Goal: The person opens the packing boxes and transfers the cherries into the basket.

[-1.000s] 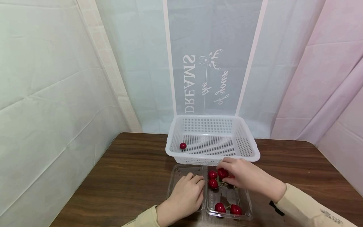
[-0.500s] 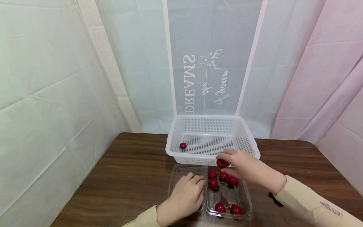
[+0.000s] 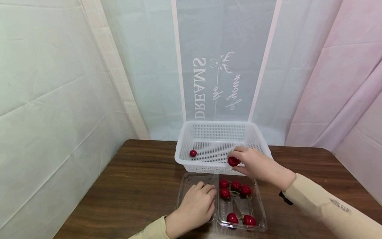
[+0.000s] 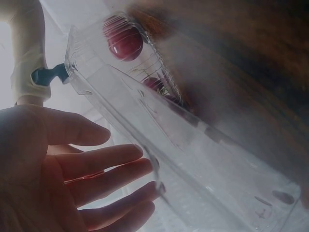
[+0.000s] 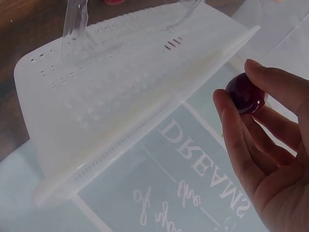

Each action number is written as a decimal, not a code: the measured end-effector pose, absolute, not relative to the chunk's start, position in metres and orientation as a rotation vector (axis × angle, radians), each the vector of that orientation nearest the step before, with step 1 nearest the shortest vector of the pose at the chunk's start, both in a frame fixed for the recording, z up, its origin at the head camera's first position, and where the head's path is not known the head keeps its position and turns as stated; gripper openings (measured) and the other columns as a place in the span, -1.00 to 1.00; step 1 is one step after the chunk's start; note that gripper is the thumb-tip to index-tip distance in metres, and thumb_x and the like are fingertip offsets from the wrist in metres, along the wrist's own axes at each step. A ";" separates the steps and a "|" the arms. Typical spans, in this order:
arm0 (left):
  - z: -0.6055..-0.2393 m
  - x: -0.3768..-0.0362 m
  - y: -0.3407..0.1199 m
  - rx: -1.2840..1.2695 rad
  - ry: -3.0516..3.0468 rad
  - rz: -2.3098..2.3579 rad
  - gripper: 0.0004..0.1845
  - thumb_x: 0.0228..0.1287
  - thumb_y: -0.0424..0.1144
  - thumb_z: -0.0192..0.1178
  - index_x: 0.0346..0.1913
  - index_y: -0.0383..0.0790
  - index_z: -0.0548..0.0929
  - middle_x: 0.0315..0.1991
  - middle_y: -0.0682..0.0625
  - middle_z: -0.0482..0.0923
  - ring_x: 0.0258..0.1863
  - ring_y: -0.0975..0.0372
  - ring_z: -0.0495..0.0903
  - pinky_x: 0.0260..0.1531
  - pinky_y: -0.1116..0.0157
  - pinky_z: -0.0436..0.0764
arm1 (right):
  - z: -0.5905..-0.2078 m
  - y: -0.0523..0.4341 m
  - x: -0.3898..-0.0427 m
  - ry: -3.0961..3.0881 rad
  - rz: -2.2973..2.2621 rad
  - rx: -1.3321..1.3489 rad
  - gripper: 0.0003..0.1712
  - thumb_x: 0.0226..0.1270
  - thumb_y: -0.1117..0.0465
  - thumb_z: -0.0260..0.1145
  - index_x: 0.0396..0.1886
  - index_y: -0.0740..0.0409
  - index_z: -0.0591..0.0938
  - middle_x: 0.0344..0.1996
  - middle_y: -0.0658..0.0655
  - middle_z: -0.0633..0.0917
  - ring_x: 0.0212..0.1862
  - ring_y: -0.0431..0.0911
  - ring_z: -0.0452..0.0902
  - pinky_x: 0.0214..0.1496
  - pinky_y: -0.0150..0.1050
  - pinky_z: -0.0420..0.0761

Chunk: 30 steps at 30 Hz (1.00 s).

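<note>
Since the earlier frame, right hand [image 3: 253, 164] is rising from the clear clamshell tray [image 3: 259, 212] to the near rim of the white basket [image 3: 209, 166], carrying one cherry [image 3: 232, 161]; everything else is lying as it was.

Nearest item: left hand [image 3: 195, 207], fingers [image 4: 104, 159] straight and relaxed, pressing flat on the tray's open lid half [image 3: 191, 182] and gripping nothing. Risk: should this hand be easing off, the light tray is likely sliding on the counter [image 3: 134, 186] when the next fruit is being pulled out.

Beside it: five cherries lying in the tray, three at the far end [image 3: 235, 187] with stems tangling, two at the near end [image 3: 240, 219]. Risk: a tangled stem is likely dragging a neighbour out with it.

Further: right hand, thumb and fingers [image 5: 231, 125] pinching the cherry [image 5: 245, 93] narrowly, hanging just over the basket's near wall. Risk: the fruit is round and glossy, so a light pinch is risking a slip; released too early, it is probably striking the rim and rolling onto the counter.

Farthest: one loose cherry [image 3: 193, 153] resting in the basket's left corner, well apart from the hand.
</note>
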<state>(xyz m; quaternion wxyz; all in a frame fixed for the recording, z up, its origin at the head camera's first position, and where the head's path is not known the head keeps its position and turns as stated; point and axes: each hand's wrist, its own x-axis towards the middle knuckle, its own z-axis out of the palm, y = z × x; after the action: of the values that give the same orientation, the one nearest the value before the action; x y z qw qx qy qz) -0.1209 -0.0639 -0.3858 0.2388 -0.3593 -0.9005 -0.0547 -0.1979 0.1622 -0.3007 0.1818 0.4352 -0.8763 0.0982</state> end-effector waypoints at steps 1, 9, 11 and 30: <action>-0.386 -0.121 -0.064 -0.984 -2.467 -0.149 -0.84 0.06 -0.19 0.24 -0.28 -0.12 0.69 -0.16 0.07 0.66 -0.27 0.22 0.53 -0.42 0.37 0.46 | -0.301 0.162 -0.200 -2.480 0.273 1.222 -0.61 -0.12 0.27 0.54 -0.22 0.21 0.65 -0.34 0.06 0.65 -0.42 -0.20 0.62 -0.40 -0.38 0.59; -0.385 -0.121 -0.064 -0.983 -2.466 -0.149 -0.84 0.07 -0.19 0.24 -0.27 -0.12 0.69 -0.16 0.06 0.66 -0.27 0.22 0.53 -0.43 0.37 0.45 | -0.299 0.160 -0.218 -2.498 0.261 1.208 -0.63 -0.12 0.27 0.55 -0.25 0.22 0.66 -0.36 0.07 0.64 -0.38 -0.19 0.60 -0.38 -0.37 0.59; -0.385 -0.121 -0.064 -0.984 -2.467 -0.147 -0.84 0.07 -0.19 0.24 -0.27 -0.12 0.69 -0.16 0.06 0.66 -0.27 0.22 0.53 -0.42 0.37 0.45 | -0.298 0.159 -0.222 -2.493 0.268 1.211 -0.63 -0.12 0.28 0.54 -0.25 0.23 0.66 -0.36 0.07 0.64 -0.38 -0.19 0.60 -0.38 -0.37 0.59; -0.387 -0.122 -0.065 -0.986 -2.465 -0.153 -0.83 0.06 -0.19 0.24 -0.26 -0.12 0.69 -0.14 0.06 0.66 -0.26 0.22 0.53 -0.43 0.38 0.44 | -0.291 0.146 -0.256 -2.612 0.302 1.130 -0.68 -0.06 0.31 0.50 -0.25 0.21 0.64 -0.36 0.09 0.63 -0.37 -0.17 0.61 -0.36 -0.36 0.61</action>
<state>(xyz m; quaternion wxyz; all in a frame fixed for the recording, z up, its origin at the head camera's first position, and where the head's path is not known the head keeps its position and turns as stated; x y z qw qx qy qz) -0.1223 -0.0649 -0.3874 0.2387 -0.3601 -0.9001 -0.0559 -0.2562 0.1461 -0.2914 0.1393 0.3909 -0.9038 0.1045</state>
